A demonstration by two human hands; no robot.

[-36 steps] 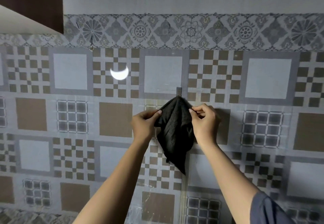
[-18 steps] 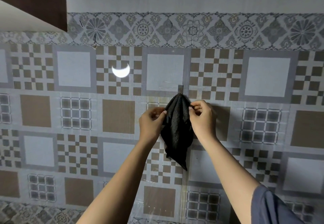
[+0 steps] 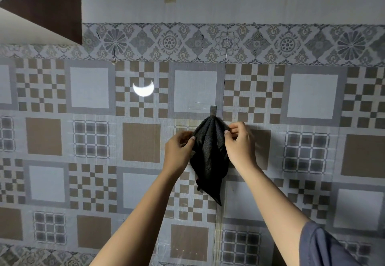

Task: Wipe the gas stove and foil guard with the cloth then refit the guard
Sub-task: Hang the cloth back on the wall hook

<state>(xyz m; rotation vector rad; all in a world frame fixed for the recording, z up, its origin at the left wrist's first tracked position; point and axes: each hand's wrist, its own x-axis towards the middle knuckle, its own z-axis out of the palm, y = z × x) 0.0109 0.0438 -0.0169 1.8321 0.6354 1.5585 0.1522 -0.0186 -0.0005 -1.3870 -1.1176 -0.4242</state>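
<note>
The tiled wall (image 3: pixel 312 93) fills the view; no stove or foil guard shows. The black cloth (image 3: pixel 209 157) hangs from a small hook (image 3: pixel 213 110). Both hands have pushed its top edges closer together than 1 second ago. The left hand (image 3: pixel 179 149) and right hand (image 3: pixel 239 144) pinch its 2 sides, fingers closed on it. I think it is being hung up or taken down.

Carrier is a small hook (image 3: pixel 213 110) on the patterned tile wall (image 3: pixel 89 138). Black cloth (image 3: pixel 209 157) hangs from it, top gathered at hook, lower corner dangling against wall.
</note>
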